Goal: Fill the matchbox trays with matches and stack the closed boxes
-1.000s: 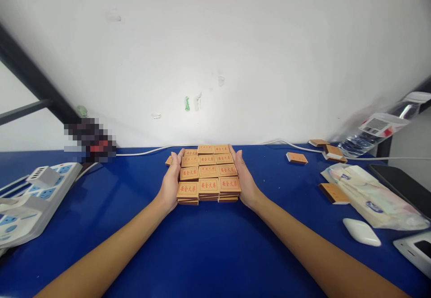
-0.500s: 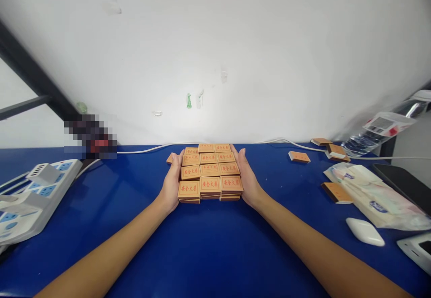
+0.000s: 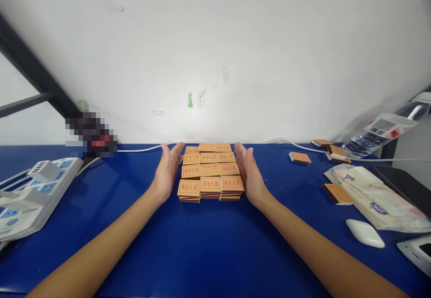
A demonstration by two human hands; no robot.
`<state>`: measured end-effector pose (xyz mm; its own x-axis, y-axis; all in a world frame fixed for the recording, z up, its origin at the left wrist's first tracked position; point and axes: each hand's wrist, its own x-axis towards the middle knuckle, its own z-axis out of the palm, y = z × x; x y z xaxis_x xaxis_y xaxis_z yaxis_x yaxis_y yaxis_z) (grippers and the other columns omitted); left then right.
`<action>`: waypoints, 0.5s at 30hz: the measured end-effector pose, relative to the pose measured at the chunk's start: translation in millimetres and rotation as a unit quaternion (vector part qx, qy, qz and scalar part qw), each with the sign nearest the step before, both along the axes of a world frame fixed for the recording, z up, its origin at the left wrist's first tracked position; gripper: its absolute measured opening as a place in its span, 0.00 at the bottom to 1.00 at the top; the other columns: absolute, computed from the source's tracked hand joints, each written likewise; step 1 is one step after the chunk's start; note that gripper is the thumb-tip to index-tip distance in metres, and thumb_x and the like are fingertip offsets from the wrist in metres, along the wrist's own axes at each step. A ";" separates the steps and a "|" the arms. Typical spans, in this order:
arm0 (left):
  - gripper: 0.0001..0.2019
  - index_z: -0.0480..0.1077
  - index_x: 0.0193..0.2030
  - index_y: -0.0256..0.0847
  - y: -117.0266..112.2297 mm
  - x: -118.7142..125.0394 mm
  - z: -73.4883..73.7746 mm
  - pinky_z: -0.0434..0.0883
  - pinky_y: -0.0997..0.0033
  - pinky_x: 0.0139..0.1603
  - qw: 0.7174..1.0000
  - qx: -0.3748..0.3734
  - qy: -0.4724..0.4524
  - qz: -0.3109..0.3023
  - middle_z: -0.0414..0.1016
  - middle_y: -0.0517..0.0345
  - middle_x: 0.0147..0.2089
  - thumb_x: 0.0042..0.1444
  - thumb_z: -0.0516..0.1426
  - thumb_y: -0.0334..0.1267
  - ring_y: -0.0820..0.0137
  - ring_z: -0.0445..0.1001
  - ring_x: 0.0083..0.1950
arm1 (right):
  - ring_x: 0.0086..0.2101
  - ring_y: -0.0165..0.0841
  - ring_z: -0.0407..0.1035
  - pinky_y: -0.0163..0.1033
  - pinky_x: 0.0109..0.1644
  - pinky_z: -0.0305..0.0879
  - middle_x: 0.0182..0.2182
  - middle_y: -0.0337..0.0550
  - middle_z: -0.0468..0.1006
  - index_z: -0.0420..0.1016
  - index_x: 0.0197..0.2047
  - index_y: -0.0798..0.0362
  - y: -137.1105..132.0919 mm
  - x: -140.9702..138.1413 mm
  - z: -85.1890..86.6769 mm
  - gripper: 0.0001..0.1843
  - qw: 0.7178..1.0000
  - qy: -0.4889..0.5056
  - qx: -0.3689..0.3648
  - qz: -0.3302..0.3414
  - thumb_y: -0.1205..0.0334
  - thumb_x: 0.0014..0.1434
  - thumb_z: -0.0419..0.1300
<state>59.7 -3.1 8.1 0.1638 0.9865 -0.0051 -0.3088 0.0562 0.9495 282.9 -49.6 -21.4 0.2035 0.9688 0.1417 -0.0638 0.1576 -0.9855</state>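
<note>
Several stacks of orange matchboxes [image 3: 210, 169] with red lettering stand packed in rows on the blue tabletop [image 3: 202, 248], close to the wall. The front row sits slightly apart from the rows behind it. On the left side of the block, my left hand [image 3: 166, 172] is upright with its fingers extended and a gap between it and the boxes. My right hand [image 3: 251, 172] stands along the right side, palm inward and fingers stretched out; whether it touches the back boxes I cannot tell. Neither hand holds anything.
A white power strip [image 3: 40, 203] lies at left. At right are loose matchboxes [image 3: 299, 157], a tissue pack [image 3: 377, 197], a white earbud case [image 3: 365, 233], a black phone [image 3: 404, 186] and a tilted water bottle [image 3: 387, 125]. A white cable [image 3: 303, 147] runs along the wall.
My left hand has moved left, away from the stacks, and my right hand has drawn back slightly. The matchbox stacks look the same.
</note>
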 end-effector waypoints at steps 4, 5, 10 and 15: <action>0.31 0.82 0.54 0.41 38.3 -12.5 34.8 0.51 0.55 0.80 0.975 0.147 0.164 -0.037 0.78 0.48 0.65 0.72 0.46 0.61 0.54 0.64 0.76 | 0.77 0.53 0.34 0.66 0.79 0.33 0.80 0.47 0.40 0.38 0.82 0.45 -16.9 17.4 20.9 0.59 0.899 -0.382 0.213 -0.005 0.28 0.61 0.60; 0.30 0.83 0.51 0.40 49.5 -10.1 44.7 0.53 0.51 0.79 0.963 0.161 0.207 -0.057 0.81 0.47 0.60 0.71 0.47 0.61 0.52 0.69 0.72 | 0.77 0.56 0.34 0.68 0.78 0.30 0.80 0.47 0.39 0.34 0.82 0.45 -21.9 17.7 27.2 0.64 0.859 -0.451 0.245 0.013 0.28 0.58 0.63; 0.27 0.85 0.40 0.36 98.2 34.1 71.4 0.54 0.43 0.77 0.905 0.100 0.350 -0.218 0.85 0.37 0.50 0.67 0.55 0.59 0.42 0.73 0.67 | 0.76 0.63 0.36 0.72 0.77 0.19 0.80 0.49 0.41 0.23 0.82 0.44 -34.6 0.6 31.2 0.72 0.754 -0.585 0.295 0.040 0.27 0.54 0.66; 0.21 0.84 0.40 0.39 122.3 79.1 60.0 0.47 0.34 0.76 0.962 0.065 0.195 -0.181 0.86 0.36 0.43 0.66 0.56 0.53 0.37 0.67 0.71 | 0.76 0.62 0.37 0.74 0.75 0.15 0.79 0.57 0.40 0.18 0.81 0.48 -30.0 -8.4 14.8 0.78 0.731 -0.612 0.300 0.022 0.31 0.51 0.71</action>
<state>138.9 119.2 68.0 0.5066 0.8620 -0.0157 0.0889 -0.0340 0.9955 274.5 -79.6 -6.6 -0.4622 0.6586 0.5938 0.7901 0.6099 -0.0614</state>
